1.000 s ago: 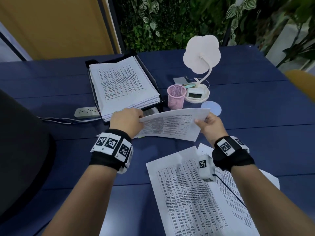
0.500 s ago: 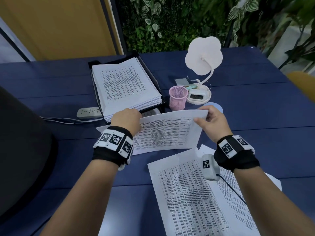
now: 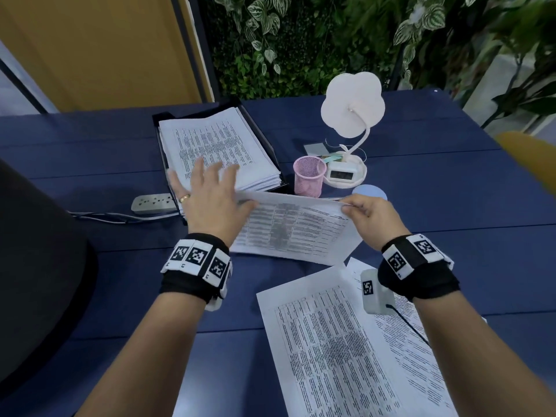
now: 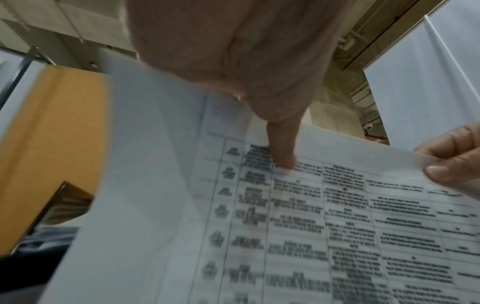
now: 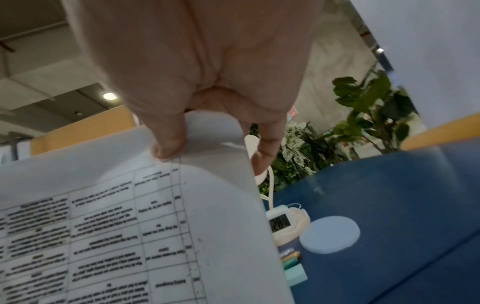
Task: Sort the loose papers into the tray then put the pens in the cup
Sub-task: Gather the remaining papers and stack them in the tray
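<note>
My right hand (image 3: 346,206) pinches the top right corner of a printed sheet (image 3: 294,233) and holds it up over the table, just in front of the black tray (image 3: 261,133). My left hand (image 3: 207,188) is at the sheet's left end with fingers spread straight over the tray's paper stack (image 3: 210,145). In the left wrist view its thumb (image 4: 283,158) touches the sheet (image 4: 337,216). The pink mesh cup (image 3: 310,176) stands right of the tray. Two loose sheets (image 3: 331,341) lie near me. Pen ends (image 5: 289,254) show beside the sheet (image 5: 103,226) in the right wrist view.
A white flower-shaped lamp (image 3: 352,112) with a small clock (image 3: 341,173) stands behind the cup, next to a pale blue round pad (image 3: 370,192). A green eraser (image 5: 296,273) lies by the pens. A power strip (image 3: 153,203) and cable sit left of the tray.
My left hand has let go of its grip on the sheet and spread its fingers forward over the tray stack. The sheet has moved up and forward; the right hand keeps its pinch.
</note>
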